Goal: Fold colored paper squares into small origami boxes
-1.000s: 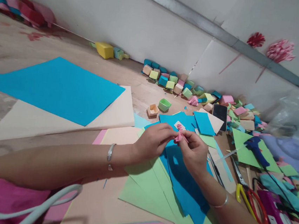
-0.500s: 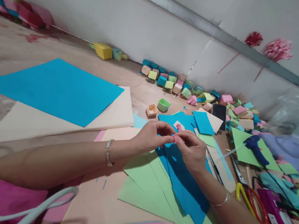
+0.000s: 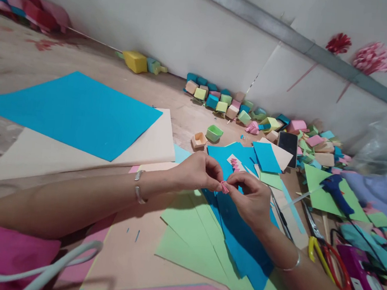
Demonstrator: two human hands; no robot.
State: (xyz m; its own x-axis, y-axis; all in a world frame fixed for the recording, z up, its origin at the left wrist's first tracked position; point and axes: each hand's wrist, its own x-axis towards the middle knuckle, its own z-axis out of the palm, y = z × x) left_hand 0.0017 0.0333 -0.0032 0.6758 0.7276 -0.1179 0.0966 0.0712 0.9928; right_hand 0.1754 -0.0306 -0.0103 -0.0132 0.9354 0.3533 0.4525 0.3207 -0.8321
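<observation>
Between my two hands is a small folded piece of pink paper [image 3: 224, 187]. My left hand [image 3: 199, 172] pinches its left side with thumb and forefinger. On the other side, my right hand [image 3: 250, 197] grips it the same way, so the fingertips almost meet. Blue paper sheets [image 3: 239, 240] lie beneath the hands, over light green sheets [image 3: 190, 249]. Just beyond the fingers rests a pale paper strip with pink zigzag pieces [image 3: 235, 163]. Two small open paper boxes, one peach [image 3: 199, 140] and one green [image 3: 214, 133], stand farther back.
At right lie scissors [image 3: 329, 263] with yellow and red handles, a blue glue gun [image 3: 337, 195], a purple device [image 3: 362, 275] and a dark phone [image 3: 287, 148]. Small coloured paper boxes [image 3: 221, 103] line the wall. A large blue sheet [image 3: 73, 115] covers the left side.
My hands have shifted slightly, still pinching the pink paper, which shows a little more between the fingertips. The camera view has moved a little.
</observation>
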